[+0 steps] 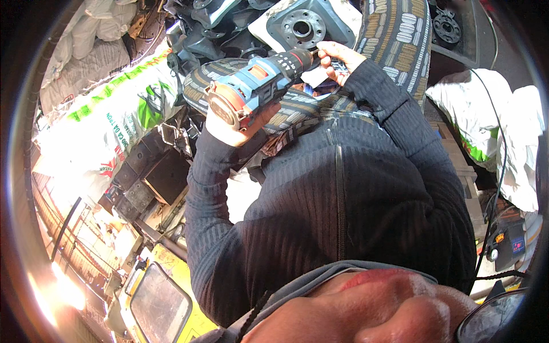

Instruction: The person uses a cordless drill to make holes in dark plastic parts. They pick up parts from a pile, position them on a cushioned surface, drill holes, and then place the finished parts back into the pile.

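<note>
My left hand (243, 130) is wrapped round the grip of a blue and orange cordless drill (257, 83). The drill points up to the right, above my patterned trouser leg (394, 40). At the tip of its black chuck (297, 62), the thumb and fingers of my right hand (337, 59) are closed in a pinch. What they hold, if anything, is too small to make out. Just beyond the chuck sits a dark square part with a round, holed flange (301, 28), lying on something white.
Several dark moulded parts (217, 28) are heaped at the far left. White and green sacks (114, 108) lie on the left, more white sacks (486, 120) on the right. A black cable (498, 131) hangs down the right side. A yellow machine (160, 297) stands at the lower left.
</note>
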Available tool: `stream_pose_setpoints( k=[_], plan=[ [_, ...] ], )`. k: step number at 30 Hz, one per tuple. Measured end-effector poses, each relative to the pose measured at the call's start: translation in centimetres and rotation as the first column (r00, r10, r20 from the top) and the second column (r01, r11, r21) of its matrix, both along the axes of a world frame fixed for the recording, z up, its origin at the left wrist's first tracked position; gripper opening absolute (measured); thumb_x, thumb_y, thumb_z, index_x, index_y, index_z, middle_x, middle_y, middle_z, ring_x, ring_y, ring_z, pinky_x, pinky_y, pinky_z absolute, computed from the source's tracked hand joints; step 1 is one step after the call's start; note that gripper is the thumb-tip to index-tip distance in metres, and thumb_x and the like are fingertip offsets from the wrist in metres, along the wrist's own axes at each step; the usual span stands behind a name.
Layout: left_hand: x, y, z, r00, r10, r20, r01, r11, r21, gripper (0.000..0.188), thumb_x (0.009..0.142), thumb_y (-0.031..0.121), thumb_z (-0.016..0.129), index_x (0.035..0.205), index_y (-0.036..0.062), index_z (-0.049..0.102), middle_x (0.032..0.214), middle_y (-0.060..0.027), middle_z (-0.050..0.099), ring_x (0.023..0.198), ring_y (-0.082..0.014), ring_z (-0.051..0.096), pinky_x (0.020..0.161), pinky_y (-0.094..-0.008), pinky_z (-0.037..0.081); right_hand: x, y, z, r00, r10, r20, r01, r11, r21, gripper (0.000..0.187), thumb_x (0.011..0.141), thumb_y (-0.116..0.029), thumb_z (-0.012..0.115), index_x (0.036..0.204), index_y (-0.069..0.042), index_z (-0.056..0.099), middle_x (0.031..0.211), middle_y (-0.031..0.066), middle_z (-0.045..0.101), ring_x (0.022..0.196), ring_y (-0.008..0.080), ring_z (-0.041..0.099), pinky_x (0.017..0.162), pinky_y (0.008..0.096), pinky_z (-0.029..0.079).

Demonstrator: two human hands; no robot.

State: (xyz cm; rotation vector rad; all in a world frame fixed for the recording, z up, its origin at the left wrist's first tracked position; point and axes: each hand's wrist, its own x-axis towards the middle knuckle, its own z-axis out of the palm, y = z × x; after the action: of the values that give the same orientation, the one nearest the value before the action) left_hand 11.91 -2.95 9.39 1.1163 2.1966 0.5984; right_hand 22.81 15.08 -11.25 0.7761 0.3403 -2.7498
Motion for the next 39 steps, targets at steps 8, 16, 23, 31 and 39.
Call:
stream_pose_setpoints(
  k=[8,16,23,31,39],
  plan=[
    [0.1,-1.8,-1.3,0.995,-0.075,-0.061,0.070,0.994,-0.079,0.030,0.073,0.015,0.071,0.099,0.0040,0.062,0.088,-0.0089,0.065,0.078,-0.0218,0.063,0.067,-0.0341,0.050,0.2,-1.2,-0.2,0.983,0.098,0.158,-0.092,0.995,-0.042,0.017,0.085,-0.020,0.062,0.096,-0.008,0.059,0.078,-0.0018,0.056,0.064,0.0043,0.052,0.043,0.0152,0.043],
    [-0.7,-2.1,-3.0,0.984,-0.064,-0.168,0.028,0.977,-0.211,0.035,0.071,0.020,0.073,0.102,0.0054,0.061,0.097,-0.0095,0.064,0.092,-0.0232,0.061,0.078,-0.0356,0.049,-3.1,-5.1,-2.8,0.969,0.059,0.241,0.054,0.898,-0.437,0.018,0.085,-0.024,0.062,0.089,-0.007,0.057,0.073,-0.0027,0.053,0.061,0.0047,0.051,0.041,0.0163,0.041],
    [-1.0,-0.2,-3.0,0.977,0.195,-0.087,-0.210,0.953,-0.219,0.038,0.069,0.014,0.075,0.102,0.0019,0.061,0.098,-0.0103,0.064,0.090,-0.0234,0.062,0.080,-0.0333,0.048,-3.6,-5.0,-3.5,0.979,0.023,0.203,0.077,0.881,-0.467,0.020,0.089,-0.027,0.056,0.093,-0.007,0.055,0.072,-0.0030,0.051,0.057,0.0045,0.047,0.042,0.0166,0.039],
    [-2.4,-0.4,-4.2,0.997,-0.050,-0.058,0.032,0.961,-0.276,0.037,0.072,0.018,0.072,0.103,0.0033,0.060,0.097,-0.0119,0.064,0.090,-0.0246,0.062,0.080,-0.0356,0.047,-3.7,-5.7,-4.1,0.995,-0.033,0.094,0.086,0.772,-0.630,0.023,0.092,-0.029,0.050,0.091,-0.007,0.051,0.071,-0.0026,0.048,0.059,0.0065,0.045,0.044,0.0185,0.038],
    [-2.8,-0.2,-4.6,0.970,-0.144,-0.197,0.063,0.927,-0.370,0.036,0.072,0.020,0.072,0.103,0.0040,0.061,0.095,-0.0113,0.064,0.088,-0.0259,0.062,0.078,-0.0354,0.048,-3.7,-6.7,-3.8,0.970,-0.082,0.230,0.221,0.693,-0.686,0.026,0.092,-0.031,0.050,0.084,-0.006,0.052,0.070,-0.0022,0.047,0.059,0.0079,0.044,0.045,0.0195,0.037]
  ],
)
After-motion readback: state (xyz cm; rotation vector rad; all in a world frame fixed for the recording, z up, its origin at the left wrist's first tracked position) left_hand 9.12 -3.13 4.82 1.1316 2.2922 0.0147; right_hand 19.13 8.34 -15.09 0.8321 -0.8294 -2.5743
